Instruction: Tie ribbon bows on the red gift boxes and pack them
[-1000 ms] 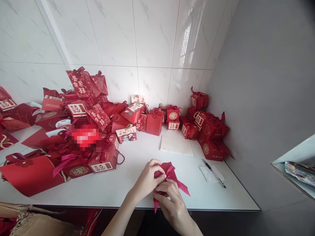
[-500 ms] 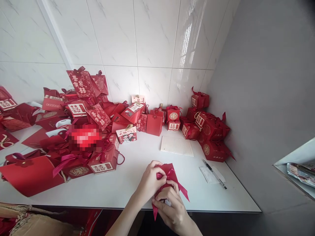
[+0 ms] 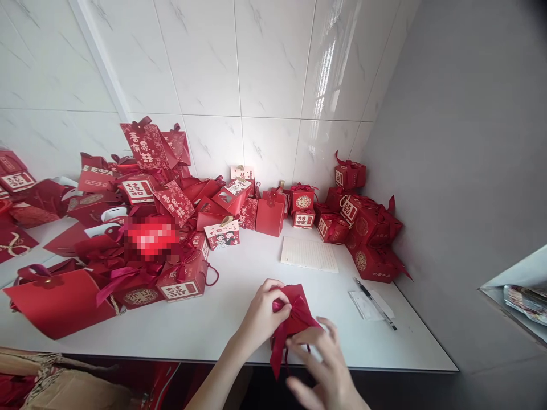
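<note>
A small red gift box [image 3: 296, 310] with a red ribbon bow [image 3: 285, 336] sits at the front edge of the white table [image 3: 239, 302]. My left hand [image 3: 262, 313] grips the box's left side, fingers curled around the bow's knot. My right hand [image 3: 327, 364] hovers at the box's lower right, fingers partly spread and blurred, fingertips touching the ribbon near the box's front. One ribbon tail hangs down over the table edge.
A large heap of red gift boxes and bags [image 3: 141, 228] fills the left and back. More red boxes [image 3: 367, 228] stack in the right corner. A lined paper sheet [image 3: 308, 254], a pen [image 3: 375, 296] and a small clear packet [image 3: 368, 304] lie at right.
My right hand has let go of the ribbon, slid down and right, and its fingers have spread. The bow's right tail no longer sticks out. The left hand keeps its grip.
</note>
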`<state>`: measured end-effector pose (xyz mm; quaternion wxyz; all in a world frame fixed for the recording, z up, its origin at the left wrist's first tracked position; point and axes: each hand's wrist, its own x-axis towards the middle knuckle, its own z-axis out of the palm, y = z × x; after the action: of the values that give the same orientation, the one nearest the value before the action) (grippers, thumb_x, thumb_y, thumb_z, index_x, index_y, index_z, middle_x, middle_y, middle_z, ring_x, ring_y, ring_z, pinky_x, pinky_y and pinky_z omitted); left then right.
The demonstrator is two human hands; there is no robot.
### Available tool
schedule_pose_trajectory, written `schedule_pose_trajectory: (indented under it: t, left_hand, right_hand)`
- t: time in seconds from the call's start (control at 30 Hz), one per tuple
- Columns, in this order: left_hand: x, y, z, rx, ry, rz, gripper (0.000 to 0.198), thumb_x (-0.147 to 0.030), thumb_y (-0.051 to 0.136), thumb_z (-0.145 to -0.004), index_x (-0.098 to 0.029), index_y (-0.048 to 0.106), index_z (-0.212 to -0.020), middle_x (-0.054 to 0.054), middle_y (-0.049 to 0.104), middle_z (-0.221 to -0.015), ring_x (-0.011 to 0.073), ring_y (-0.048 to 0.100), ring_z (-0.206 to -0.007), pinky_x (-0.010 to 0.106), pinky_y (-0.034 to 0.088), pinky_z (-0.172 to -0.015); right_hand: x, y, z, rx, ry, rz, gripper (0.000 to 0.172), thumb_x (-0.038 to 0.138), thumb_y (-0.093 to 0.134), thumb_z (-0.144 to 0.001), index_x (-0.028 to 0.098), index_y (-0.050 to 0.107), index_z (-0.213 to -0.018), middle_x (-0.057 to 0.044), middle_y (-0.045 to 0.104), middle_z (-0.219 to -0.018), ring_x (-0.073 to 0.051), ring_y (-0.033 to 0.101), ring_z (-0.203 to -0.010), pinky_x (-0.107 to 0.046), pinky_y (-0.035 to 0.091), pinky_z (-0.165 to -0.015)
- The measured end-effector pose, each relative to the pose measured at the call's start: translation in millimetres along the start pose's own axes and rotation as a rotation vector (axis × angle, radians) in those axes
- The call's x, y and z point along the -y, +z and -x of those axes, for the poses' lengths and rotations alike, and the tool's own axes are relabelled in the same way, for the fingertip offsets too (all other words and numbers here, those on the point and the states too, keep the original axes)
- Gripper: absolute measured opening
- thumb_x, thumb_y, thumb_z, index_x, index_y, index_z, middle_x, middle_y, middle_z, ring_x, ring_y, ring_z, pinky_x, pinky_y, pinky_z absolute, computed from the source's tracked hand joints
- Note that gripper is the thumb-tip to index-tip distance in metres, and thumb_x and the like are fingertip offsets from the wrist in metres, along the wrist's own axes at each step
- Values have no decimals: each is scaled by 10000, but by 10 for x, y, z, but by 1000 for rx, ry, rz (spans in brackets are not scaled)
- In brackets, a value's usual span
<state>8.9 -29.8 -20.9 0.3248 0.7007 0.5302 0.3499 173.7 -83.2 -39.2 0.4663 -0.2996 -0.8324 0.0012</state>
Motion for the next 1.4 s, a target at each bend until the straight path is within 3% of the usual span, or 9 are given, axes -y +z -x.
schedule_pose_trajectory:
  t: [0.13, 0.23, 0.37, 0.67, 0.9, 1.1, 1.23, 1.33, 1.4]
  left_hand:
    - [18, -4, 3, 23, 21, 13, 92, -177, 537, -803, -211, 590, -735, 47, 527, -1083, 205, 550, -1086, 346, 491, -911]
    - [26, 1, 5, 26, 46, 18, 88, -176, 527, -806, -213, 581, -747, 45, 517, -1077, 196, 556, -1065, 327, 503, -885]
    - [20, 11, 0, 19, 48, 7, 100, -177, 530, -802, -212, 587, -728, 45, 515, -1062, 201, 558, -1053, 335, 497, -887]
    - [14, 15, -21, 29, -1, 48, 97, -183, 530, -790, -195, 580, -707, 40, 505, -1047, 157, 598, -871, 319, 498, -818]
    - [17, 21, -11, 37, -35, 86, 96, -220, 542, -788, -200, 590, -708, 47, 509, -1075, 169, 607, -869, 336, 495, -828]
    - [0, -21, 8, 15, -16, 132, 112, -293, 555, -811, -223, 620, -753, 57, 558, -1073, 231, 513, -1157, 377, 410, -990]
    - [26, -15, 59, -188, -21, 151, 192, -375, 521, -831, -227, 593, -931, 76, 577, -1114, 235, 525, -1140, 404, 419, -978]
    - [40, 22, 125, -398, -125, 40, 247, -441, 456, -840, -214, 549, -867, 79, 588, -974, 248, 565, -991, 447, 453, -894]
    - [36, 55, 159, -424, -196, -36, 286, -491, 448, -824, -216, 524, -807, 76, 582, -894, 263, 563, -925, 469, 461, -846]
  right_hand:
    - [-208, -99, 118, -18, 821, -107, 297, 466, 421, -890, 213, 563, -829, -49, 589, -784, -212, 564, -742, -332, 422, -672]
    - [-255, -67, 115, 185, 1089, -323, 473, 630, 397, -829, 215, 460, -611, -10, 499, -614, -183, 471, -610, -306, 378, -602]
    - [-241, -33, 92, 202, 1102, -431, 523, 695, 390, -775, 220, 368, -560, 26, 361, -574, -148, 366, -578, -276, 329, -564]
    - [-258, -91, 153, 156, 1126, -520, 525, 701, 406, -748, 222, 323, -551, 36, 307, -576, -138, 311, -579, -269, 287, -568]
    - [-272, -192, 216, 199, 1113, -540, 518, 686, 418, -757, 213, 384, -547, 3, 416, -588, -169, 426, -618, -284, 350, -606]
    - [-438, -291, -30, 18, 1072, -342, 436, 625, 392, -803, 218, 545, -765, -38, 559, -798, -215, 539, -757, -332, 426, -727]
    - [-500, -113, -304, 75, 973, -300, 407, 605, 488, -757, 221, 620, -778, -61, 586, -839, -225, 536, -756, -355, 423, -733]
    - [-487, 44, -426, 98, 953, -262, 368, 582, 557, -714, 226, 634, -770, -46, 553, -766, -218, 504, -678, -369, 412, -687]
    - [-465, 119, -453, 94, 960, -248, 321, 546, 589, -691, 228, 611, -728, -37, 532, -737, -217, 493, -665, -368, 406, -670]
